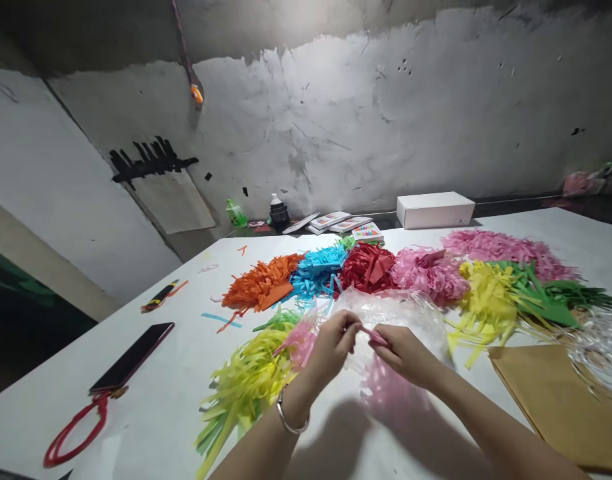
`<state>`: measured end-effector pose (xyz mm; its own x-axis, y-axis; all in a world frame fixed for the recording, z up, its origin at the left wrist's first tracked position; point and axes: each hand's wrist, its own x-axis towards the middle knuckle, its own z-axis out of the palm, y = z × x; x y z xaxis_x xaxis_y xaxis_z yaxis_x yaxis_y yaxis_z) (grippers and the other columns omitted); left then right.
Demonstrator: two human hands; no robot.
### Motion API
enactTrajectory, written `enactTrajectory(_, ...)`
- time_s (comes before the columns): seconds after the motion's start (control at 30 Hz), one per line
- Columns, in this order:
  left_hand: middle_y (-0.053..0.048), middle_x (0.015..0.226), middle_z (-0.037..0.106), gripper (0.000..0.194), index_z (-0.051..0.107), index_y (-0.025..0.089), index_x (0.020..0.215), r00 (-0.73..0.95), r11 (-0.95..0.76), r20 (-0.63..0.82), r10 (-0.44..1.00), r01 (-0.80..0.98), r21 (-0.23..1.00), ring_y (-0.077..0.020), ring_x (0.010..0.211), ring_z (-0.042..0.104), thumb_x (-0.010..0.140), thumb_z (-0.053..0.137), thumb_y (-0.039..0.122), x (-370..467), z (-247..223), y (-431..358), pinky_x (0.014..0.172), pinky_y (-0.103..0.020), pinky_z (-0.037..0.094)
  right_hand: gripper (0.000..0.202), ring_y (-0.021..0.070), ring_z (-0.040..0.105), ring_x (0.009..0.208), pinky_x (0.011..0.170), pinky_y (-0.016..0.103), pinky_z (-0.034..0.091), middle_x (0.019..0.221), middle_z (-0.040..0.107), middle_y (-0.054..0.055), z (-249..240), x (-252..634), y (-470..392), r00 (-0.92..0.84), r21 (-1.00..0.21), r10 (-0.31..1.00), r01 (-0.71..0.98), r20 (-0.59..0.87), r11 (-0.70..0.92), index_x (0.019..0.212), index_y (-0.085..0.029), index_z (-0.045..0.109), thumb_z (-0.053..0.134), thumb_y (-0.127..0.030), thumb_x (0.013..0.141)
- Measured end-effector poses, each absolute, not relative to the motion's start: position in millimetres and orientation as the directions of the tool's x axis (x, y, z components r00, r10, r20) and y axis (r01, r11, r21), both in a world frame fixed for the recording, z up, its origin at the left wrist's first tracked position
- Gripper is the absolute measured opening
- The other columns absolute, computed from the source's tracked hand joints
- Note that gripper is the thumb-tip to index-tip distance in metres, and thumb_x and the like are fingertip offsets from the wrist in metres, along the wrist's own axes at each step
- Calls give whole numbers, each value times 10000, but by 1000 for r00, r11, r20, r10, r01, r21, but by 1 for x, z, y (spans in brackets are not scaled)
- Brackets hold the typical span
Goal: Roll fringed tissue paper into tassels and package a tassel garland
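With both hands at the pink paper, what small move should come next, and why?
Probably a slight twist of the pink paper by the left hand while the right hand steadies it: both hands pinch it, and it looks narrow at the left, wider at the right. Blurred pink fringe shows below.

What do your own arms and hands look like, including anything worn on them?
The left hand and right hand are ungloved. The left forearm and right forearm show no sleeves. A slim, shiny silver-coloured bangle is worn at the left wrist; nothing shows on the right wrist.
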<state>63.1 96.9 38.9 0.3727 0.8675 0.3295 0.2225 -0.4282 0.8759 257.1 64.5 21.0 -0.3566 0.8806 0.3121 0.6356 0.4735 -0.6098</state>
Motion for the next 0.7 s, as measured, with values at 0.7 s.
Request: enactTrajectory(0.7, -112, 1123, 637, 179, 703, 200, 989, 206, -587, 654, 728, 681, 438, -290, 1130, 579, 899, 551, 229, -5, 54, 114, 1010, -474, 469, 286, 183, 661, 944, 823, 382, 569, 1144, 656, 61, -18, 265, 52, -196, -701, 970, 671, 144, 240, 1169, -171, 626, 602, -380, 976)
